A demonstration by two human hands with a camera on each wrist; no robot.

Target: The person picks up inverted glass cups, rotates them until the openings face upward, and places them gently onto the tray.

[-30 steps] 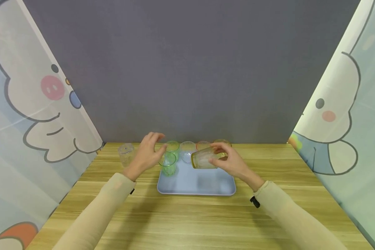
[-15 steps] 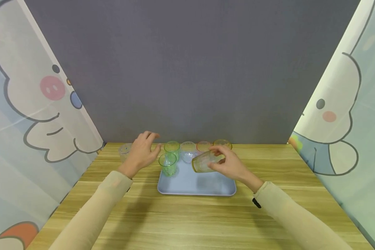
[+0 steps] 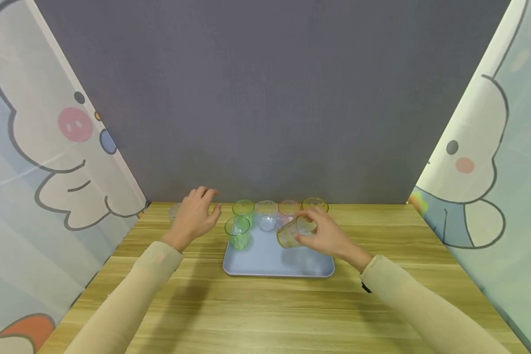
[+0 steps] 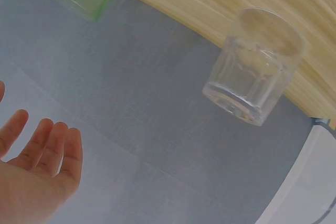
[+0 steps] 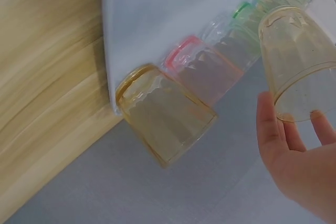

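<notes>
My right hand grips a yellowish glass near its rim, above the blue tray. The glass is tilted, its base toward the lower left. In the right wrist view, the fingers hold the rim side of this glass. My left hand is raised left of the tray with nothing in it, fingers slightly bent. Behind it, a clear glass stands upside down on the table; the hand mostly hides it in the head view.
Along the tray's back stand a green glass, a clear glass, a pink glass and a yellow glass. Another green glass stands in front at the left. A grey wall rises behind the wooden table.
My left hand has moved left, away from the green glasses toward the clear glass. In my right hand, the yellowish glass has gone from almost level to more upright, slightly lower and farther right.
</notes>
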